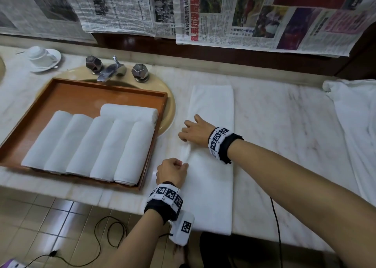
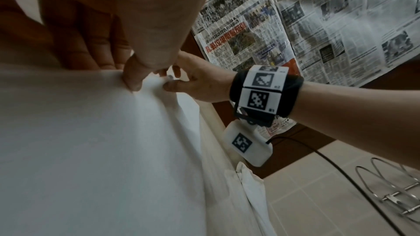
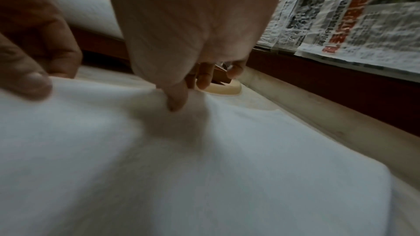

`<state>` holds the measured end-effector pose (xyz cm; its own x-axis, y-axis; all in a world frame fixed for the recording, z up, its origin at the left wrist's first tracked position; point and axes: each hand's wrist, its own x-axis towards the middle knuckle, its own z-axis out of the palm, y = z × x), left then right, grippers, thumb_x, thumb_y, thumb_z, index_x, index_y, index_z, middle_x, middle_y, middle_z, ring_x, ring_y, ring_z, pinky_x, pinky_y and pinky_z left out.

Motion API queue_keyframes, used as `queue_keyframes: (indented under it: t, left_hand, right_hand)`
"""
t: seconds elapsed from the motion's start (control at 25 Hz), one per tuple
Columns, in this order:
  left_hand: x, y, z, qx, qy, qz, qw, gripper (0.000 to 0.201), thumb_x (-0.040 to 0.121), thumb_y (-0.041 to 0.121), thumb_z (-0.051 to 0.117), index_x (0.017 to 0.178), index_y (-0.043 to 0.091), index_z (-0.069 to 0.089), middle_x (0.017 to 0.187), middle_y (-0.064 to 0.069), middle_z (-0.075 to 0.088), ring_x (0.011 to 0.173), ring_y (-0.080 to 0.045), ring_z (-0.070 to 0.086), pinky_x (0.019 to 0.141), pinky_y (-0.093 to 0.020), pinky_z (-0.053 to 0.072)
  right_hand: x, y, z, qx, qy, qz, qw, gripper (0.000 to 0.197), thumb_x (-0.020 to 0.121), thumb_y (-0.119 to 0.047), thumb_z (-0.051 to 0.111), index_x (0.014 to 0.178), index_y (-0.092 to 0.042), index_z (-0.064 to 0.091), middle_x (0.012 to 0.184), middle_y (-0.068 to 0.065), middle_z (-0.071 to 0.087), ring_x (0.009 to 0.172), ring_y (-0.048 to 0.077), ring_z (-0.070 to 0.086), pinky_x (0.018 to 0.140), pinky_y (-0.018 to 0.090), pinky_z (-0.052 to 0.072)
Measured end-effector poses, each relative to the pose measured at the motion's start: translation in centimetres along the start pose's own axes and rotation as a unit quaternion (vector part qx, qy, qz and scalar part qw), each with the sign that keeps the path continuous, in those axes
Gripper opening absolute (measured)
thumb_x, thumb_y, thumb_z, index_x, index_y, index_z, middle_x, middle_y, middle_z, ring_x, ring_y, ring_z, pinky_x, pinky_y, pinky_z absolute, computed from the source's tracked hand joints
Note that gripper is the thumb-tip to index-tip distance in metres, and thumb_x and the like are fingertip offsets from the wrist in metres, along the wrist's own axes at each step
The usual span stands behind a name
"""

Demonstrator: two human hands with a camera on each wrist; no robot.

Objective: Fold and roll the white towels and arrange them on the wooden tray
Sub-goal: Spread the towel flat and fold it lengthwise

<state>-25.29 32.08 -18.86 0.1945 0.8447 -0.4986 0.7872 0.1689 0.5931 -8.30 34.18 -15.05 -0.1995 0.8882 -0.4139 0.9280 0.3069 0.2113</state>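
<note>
A long folded white towel point(image 1: 211, 162) lies flat on the marble table point(image 1: 284, 125), just right of the wooden tray point(image 1: 81, 96). The left hand point(image 1: 172, 171) and right hand point(image 1: 196, 132) both pinch its left edge, fingers point(image 2: 134, 76) curled on a small raised fold. Six rolled towels point(image 1: 91, 145) fill the tray, which sits over the sink point(image 1: 168, 105) below the faucet point(image 1: 109, 70). A crumpled cloth point(image 1: 354, 113) lies far right, cut off at the frame. The wrist views are blurred.
</note>
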Motion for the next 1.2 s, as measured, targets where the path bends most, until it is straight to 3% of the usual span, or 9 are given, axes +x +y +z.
queue_keyframes:
  t: [0.16, 0.48, 0.68, 0.84, 1.0, 1.12, 1.2]
  left_hand:
    - [0.1, -0.1, 0.0, 0.027, -0.019, 0.001, 0.999, 0.012, 0.087, 0.034, 0.064, 0.086, 0.023, 0.067, 0.091, -0.001, 0.068, 0.09, -0.025, 0.062, 0.081, -0.032, 0.051]
    - [0.7, 0.4, 0.0, 0.093, -0.055, -0.016, 0.994, 0.021, 0.092, 0.03, 0.053, 0.097, 0.013, 0.064, 0.101, -0.006, 0.065, 0.097, -0.029, 0.059, 0.084, -0.034, 0.05]
    - [1.6, 2.8, -0.4, 0.107, -0.026, -0.026, 0.994, 0.025, 0.088, 0.039, 0.059, 0.091, 0.016, 0.067, 0.095, -0.003, 0.063, 0.094, -0.028, 0.059, 0.079, -0.031, 0.045]
    - [2.7, 3.3, -0.4, 0.114, -0.032, -0.029, 0.993, 0.017, 0.085, 0.029, 0.062, 0.087, 0.014, 0.067, 0.091, -0.003, 0.065, 0.086, -0.026, 0.061, 0.077, -0.031, 0.05]
    - [3.6, 4.2, 0.1, 0.101, -0.02, -0.014, 0.995, 0.016, 0.085, 0.035, 0.064, 0.087, 0.02, 0.065, 0.096, -0.002, 0.066, 0.09, -0.026, 0.061, 0.082, -0.035, 0.051]
    - [3.8, 4.7, 0.0, 0.109, -0.014, -0.021, 0.994, 0.014, 0.087, 0.031, 0.061, 0.095, 0.019, 0.063, 0.105, -0.003, 0.064, 0.096, -0.026, 0.059, 0.084, -0.036, 0.05]
    - [3.7, 5.2, 0.0, 0.161, 0.009, 0.012, 0.987, 0.024, 0.088, 0.027, 0.059, 0.111, 0.018, 0.058, 0.119, -0.004, 0.057, 0.111, -0.026, 0.053, 0.088, -0.037, 0.045]
  right_hand:
    - [1.0, 0.8, -0.9, -0.048, -0.031, -0.01, 0.998, 0.027, 0.099, -0.017, 0.047, 0.12, -0.028, 0.059, 0.128, -0.001, 0.046, 0.125, 0.025, 0.033, 0.101, 0.053, 0.028]
    - [2.5, 1.2, 0.1, 0.0, -0.051, 0.025, 0.998, 0.027, 0.103, -0.026, 0.036, 0.12, -0.032, 0.056, 0.127, -0.007, 0.047, 0.129, 0.027, 0.03, 0.103, 0.063, 0.02]
    - [2.8, 1.6, 0.4, -0.003, -0.03, 0.005, 1.0, 0.027, 0.103, -0.024, 0.036, 0.123, -0.027, 0.054, 0.131, -0.005, 0.045, 0.136, 0.027, 0.025, 0.105, 0.063, 0.019]
    - [3.6, 4.1, 0.2, 0.001, -0.049, 0.028, 0.998, 0.029, 0.102, -0.017, 0.04, 0.125, -0.029, 0.053, 0.146, 0.0, 0.034, 0.145, 0.028, 0.012, 0.107, 0.064, 0.015]
    - [5.0, 5.1, 0.2, -0.006, -0.016, 0.034, 0.999, 0.027, 0.1, -0.016, 0.044, 0.12, -0.028, 0.057, 0.146, 0.004, 0.034, 0.144, 0.028, 0.015, 0.106, 0.064, 0.016]
    - [4.5, 4.1, 2.1, 0.086, 0.049, 0.11, 0.989, 0.039, 0.099, -0.009, 0.041, 0.136, -0.023, 0.043, 0.156, 0.006, 0.021, 0.147, 0.026, 0.011, 0.108, 0.065, 0.013]
    - [2.7, 3.3, 3.9, 0.192, 0.076, 0.224, 0.952, 0.051, 0.101, -0.017, 0.04, 0.149, -0.021, 0.024, 0.162, 0.003, 0.003, 0.149, 0.023, 0.0, 0.112, 0.064, 0.006]
